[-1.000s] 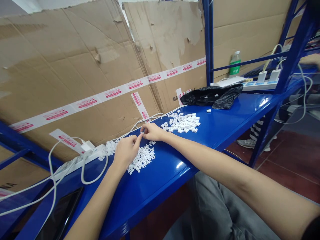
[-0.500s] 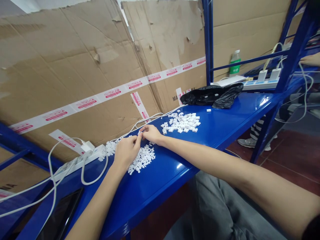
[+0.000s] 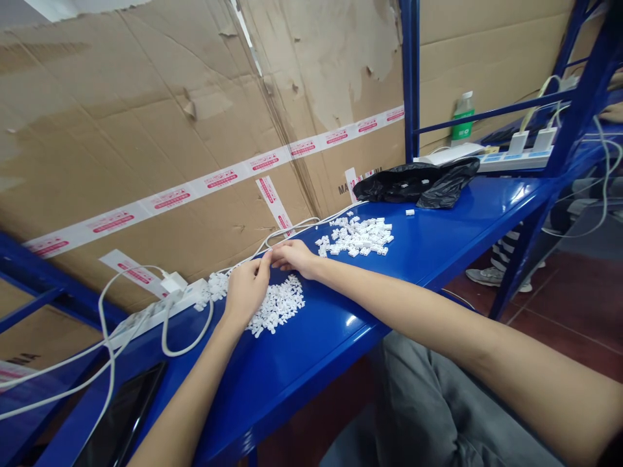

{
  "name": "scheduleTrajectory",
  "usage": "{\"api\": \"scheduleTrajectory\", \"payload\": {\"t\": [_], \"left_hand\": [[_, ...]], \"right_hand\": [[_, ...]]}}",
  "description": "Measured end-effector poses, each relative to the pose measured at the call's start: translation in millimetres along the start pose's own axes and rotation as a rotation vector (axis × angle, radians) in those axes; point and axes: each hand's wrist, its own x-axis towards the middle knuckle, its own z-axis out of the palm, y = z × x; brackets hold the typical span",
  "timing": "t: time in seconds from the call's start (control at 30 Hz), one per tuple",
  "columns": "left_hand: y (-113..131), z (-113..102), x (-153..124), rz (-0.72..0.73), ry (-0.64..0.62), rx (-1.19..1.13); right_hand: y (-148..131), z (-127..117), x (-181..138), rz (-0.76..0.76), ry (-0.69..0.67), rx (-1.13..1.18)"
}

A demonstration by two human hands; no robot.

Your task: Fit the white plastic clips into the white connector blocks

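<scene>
My left hand and my right hand meet at their fingertips above the blue table. The left thumb and fingers are pinched together, closed on a small white plastic piece that the fingers now almost wholly cover. My right hand's fingers are curled in against the left fingertips; what they grip is hidden. Just below the hands spreads a pile of tiny white plastic pieces. Right of my right hand lies a heap of larger, blocky white plastic parts. More white pieces lie behind my left hand.
A black plastic bag lies at the back right, near one loose white part. At left are a power strip with cables and a dark flat device. Cardboard walls the back. A blue post stands behind the bag.
The white piece that showed between my fingertips is now covered by them. My hands have drawn slightly up, and the right fingers have shifted. The view has moved a little.
</scene>
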Motion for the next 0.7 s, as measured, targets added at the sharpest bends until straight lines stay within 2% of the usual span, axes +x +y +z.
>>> {"api": "scheduleTrajectory", "payload": {"t": [0.1,0.17,0.23,0.33,0.4,0.5,0.7], "left_hand": [[5.1,0.7,2.9,-0.300,-0.053,-0.577],[7.2,-3.1,5.2,-0.458,-0.048,-0.872],[6.8,-8.9,7.7,-0.553,-0.024,-1.031],[3.8,-16.2,10.4,-0.668,-0.052,-1.191],[3.2,-17.9,10.9,-0.687,-0.082,-1.266],[6.5,-16.1,10.0,-0.637,-0.083,-1.302],[14.3,-9.7,7.6,-0.578,-0.071,-1.227]], "right_hand": [[-3.3,-13.8,8.7,0.007,0.074,0.006],[-4.2,-19.8,11.9,-0.002,0.101,-0.002],[-4.7,-21.6,11.8,-0.014,0.107,-0.017],[-5.9,-18.1,7.5,-0.021,0.088,-0.058],[-6.9,-14.6,4.0,-0.025,0.064,-0.096],[-7.7,-11.1,0.8,-0.039,0.026,-0.154],[-6.0,-9.8,0.5,-0.077,-0.007,-0.239]]}}
